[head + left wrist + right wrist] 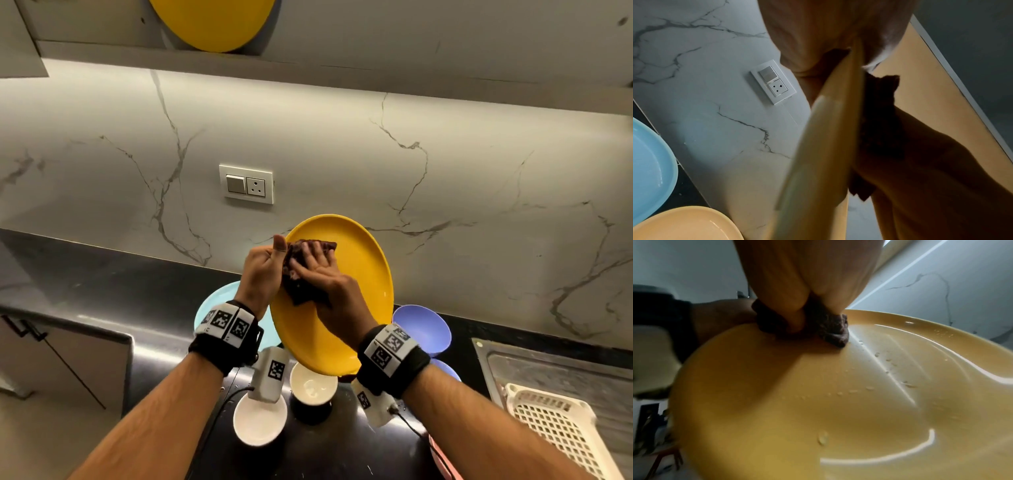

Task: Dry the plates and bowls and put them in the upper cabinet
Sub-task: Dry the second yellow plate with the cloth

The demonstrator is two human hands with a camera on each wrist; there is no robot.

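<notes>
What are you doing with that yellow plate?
A person is drying it. The left hand grips the yellow plate by its rim, tilted up over the counter, while the right hand presses a dark cloth against its face. Water drops remain on it. Another yellow plate sits in the upper cabinet.

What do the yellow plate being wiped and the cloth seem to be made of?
Yellow plate: smooth and glossy, likely plastic or melamine; sharp highlights, beaded droplets in the right wrist view. Glazed ceramic is possible. Cloth: dark maroon textile with a nubby, waffle-like weave, matte.
</notes>
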